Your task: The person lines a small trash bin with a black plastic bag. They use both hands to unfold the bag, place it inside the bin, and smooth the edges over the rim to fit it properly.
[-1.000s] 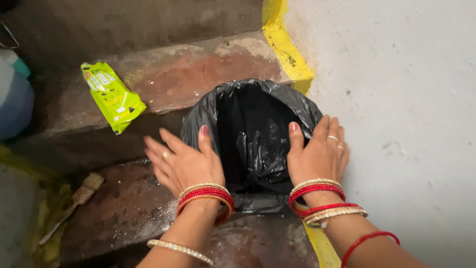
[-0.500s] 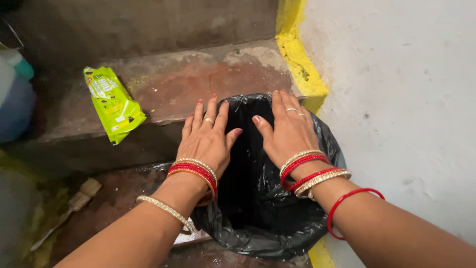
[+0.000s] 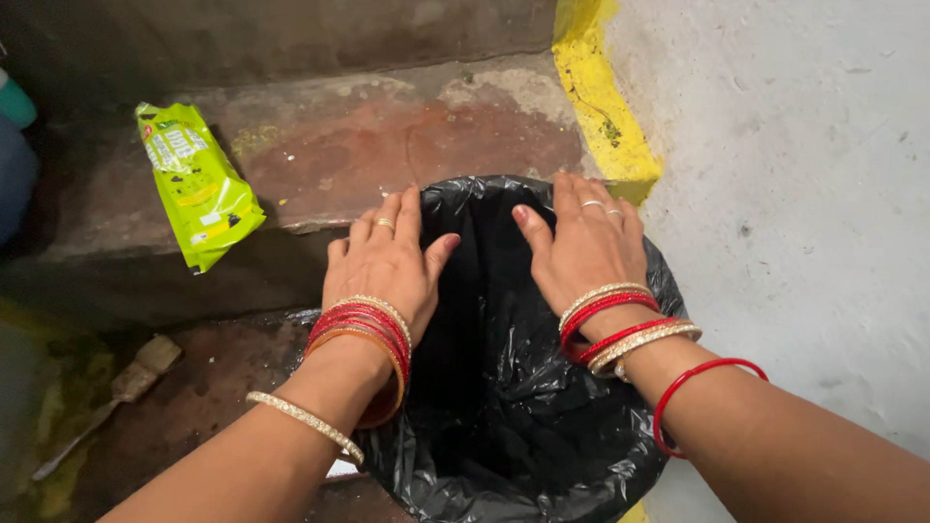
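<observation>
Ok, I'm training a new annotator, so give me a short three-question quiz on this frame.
1. True or false: both hands rest flat on the black bin liner.
2. Where does the green packet lie? A) inside the liner B) on the step, to the left C) under the right hand
3. Which hand shows two rings?

Key:
1. True: left hand and right hand press its far rim.
2. B
3. The right hand.

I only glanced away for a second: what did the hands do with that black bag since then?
Both hands slid from the bag's near rim across to its far rim. The left hand and right hand now press flat on the black bag. The green packet stayed put on the step.
</observation>
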